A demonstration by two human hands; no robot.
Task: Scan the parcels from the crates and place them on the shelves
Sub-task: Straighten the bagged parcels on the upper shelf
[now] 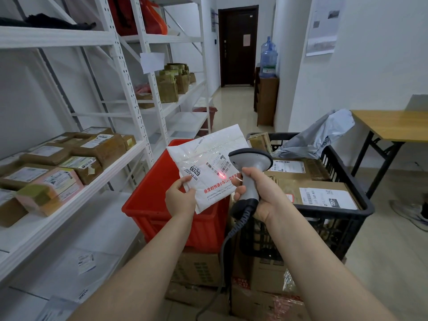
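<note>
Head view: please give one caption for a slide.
Left hand holds a white plastic mailer; right hand aims a grey corded scanner at it.

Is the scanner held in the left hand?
No, the right hand grips the scanner while the left hand holds the white parcel.

White walls (pixel 375 72); dark door (pixel 238 52); wooden table (pixel 393 123).

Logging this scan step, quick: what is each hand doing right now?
Left hand: pinches the white parcel at its lower corner.
Right hand: grips the barcode scanner by its handle.
</note>
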